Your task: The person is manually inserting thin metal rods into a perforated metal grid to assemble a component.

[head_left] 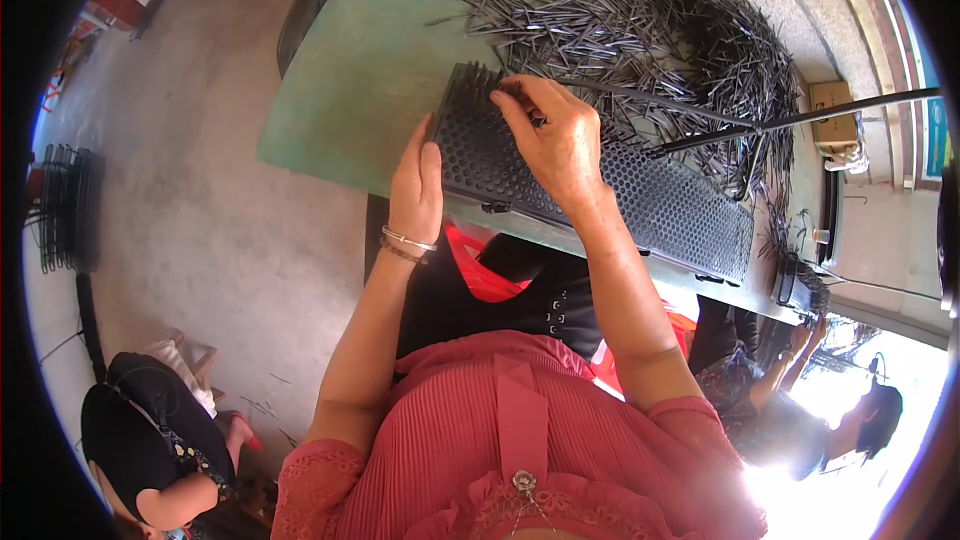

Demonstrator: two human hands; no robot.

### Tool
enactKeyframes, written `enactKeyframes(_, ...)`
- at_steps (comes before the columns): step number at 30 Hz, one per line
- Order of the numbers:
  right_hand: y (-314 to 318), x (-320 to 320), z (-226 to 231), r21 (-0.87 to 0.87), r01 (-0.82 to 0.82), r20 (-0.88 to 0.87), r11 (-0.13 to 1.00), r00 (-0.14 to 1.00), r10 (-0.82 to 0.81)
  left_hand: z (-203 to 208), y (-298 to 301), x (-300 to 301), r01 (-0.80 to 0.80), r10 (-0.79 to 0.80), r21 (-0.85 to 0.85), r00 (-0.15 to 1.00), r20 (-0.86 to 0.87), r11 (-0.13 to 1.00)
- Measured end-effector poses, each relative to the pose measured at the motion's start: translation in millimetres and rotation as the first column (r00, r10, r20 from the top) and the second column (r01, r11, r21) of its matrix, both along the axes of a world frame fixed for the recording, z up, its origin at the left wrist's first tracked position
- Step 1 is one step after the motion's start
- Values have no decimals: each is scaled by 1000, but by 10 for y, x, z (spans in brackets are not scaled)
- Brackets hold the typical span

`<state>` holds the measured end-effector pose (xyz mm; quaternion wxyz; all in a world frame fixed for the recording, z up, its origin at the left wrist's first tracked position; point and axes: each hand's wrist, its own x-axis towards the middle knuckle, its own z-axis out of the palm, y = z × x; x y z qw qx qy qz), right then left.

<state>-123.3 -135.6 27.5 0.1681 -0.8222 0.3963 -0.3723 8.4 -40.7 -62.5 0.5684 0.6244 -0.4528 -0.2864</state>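
Black tray (690,208), long axis toward lower right, rods (480,78) seemingly upright

The grey concrete floor (220,140) looks worn and mottled, spreading out on the left of a broad green-topped table (350,90) towards a pale wall (55,310), where I can see a dark stack of frame-like pieces (70,210) standing. Beyond the table, over on the right, runs a rough, speckled grey ledge (770,0), with a brown cardboard box (832,112) near the whitish wall (905,225) on that side. Glaring white light (810,490) floods the near right, washing out what lies there, while softer, duller light covers the floor opposite.
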Motion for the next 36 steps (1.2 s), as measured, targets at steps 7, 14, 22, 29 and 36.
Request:
enactKeyframes(7,-9,-10,23,141,-19,42,990,999,13,-41,-5,3,6,-6,-27,1000,-3,1000)
enactKeyframes(14,-3,-16,62,97,-54,-38,994,998,57,-14,4,2,3,-3,-30,1000,26,1000)
enactKeyframes(22,-24,-16,-33,87,6,106,996,994,-15,-13,0,3,1,1,-36,999,45,999)
enactKeyframes(29,-15,-64,-51,-199,44,-9,979,999,-47,62,5,20,42,-41,-15,999,27,999)
enactKeyframes(36,-24,-93,-156,-266,28,-28,963,999,-36,-93,-5,48,74,-74,19,997,2,997)
